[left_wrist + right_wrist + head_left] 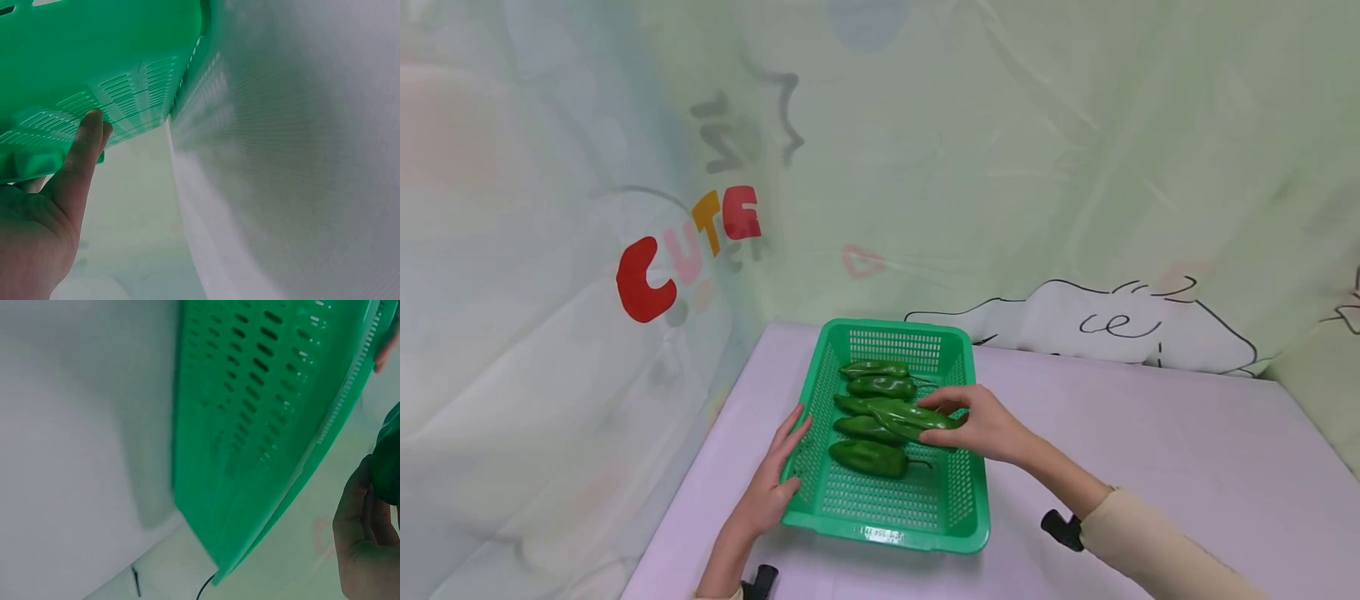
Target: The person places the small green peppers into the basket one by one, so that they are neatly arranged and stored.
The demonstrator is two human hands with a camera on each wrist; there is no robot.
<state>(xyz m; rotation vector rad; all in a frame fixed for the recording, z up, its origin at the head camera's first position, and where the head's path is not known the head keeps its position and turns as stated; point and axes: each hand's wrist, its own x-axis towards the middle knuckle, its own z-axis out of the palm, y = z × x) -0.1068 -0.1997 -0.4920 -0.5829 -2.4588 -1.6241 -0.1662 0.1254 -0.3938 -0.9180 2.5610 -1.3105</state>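
Observation:
A green plastic basket (pixel 880 537) with slotted walls stands on the table, holding several long green peppers, such as the nearest pepper (pixel 868 458). My left hand (pixel 767 487) grips the basket's left rim. In the left wrist view, its fingers (pixel 87 140) lie against the outside of the slotted wall. Over the basket's right half, my right hand (pixel 981 425) pinches one green pepper (pixel 906 417) by its right end, thumb on the near side and fingers on the far side. That pepper overlaps others lying under it. The right wrist view shows the pepper's end (pixel 389 465) above rim level.
A pale lilac cloth covers the table (pixel 1120 467), stretching to the right of the basket. Printed curtains (pixel 1000 167) hang behind and to the left, close to the table's edges. Dark wrist-camera mounts (pixel 1062 530) sit at both wrists.

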